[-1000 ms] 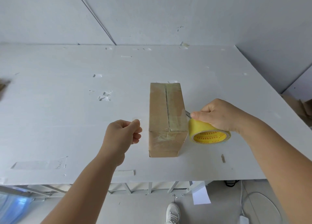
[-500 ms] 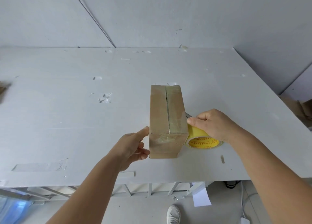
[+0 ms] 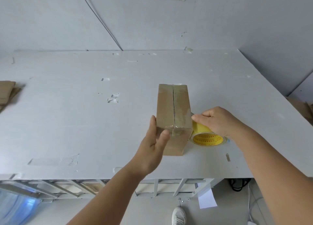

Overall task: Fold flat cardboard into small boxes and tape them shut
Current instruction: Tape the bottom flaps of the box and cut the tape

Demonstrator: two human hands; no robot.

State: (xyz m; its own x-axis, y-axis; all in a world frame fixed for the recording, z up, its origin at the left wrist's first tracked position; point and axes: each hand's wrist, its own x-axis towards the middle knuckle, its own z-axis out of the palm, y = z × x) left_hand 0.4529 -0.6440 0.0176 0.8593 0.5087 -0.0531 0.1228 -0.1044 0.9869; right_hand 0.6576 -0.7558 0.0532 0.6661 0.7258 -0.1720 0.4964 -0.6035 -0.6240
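Lying at the white table's [image 3: 67,123] left edge, flat brown cardboard sheets [image 3: 6,93] are cut off by the frame. Near the front edge, the left hand [image 3: 155,143] clasps the taped brown cardboard box [image 3: 172,116], thumb on its near face. Just right, the right hand [image 3: 218,121] grips the yellow tape roll [image 3: 207,137], whose red core print is unreadable.

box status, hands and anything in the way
Left hand grips the box at its near left corner. Right hand holds the yellow tape roll against the box's right side. Top seam taped. Nothing in the way.
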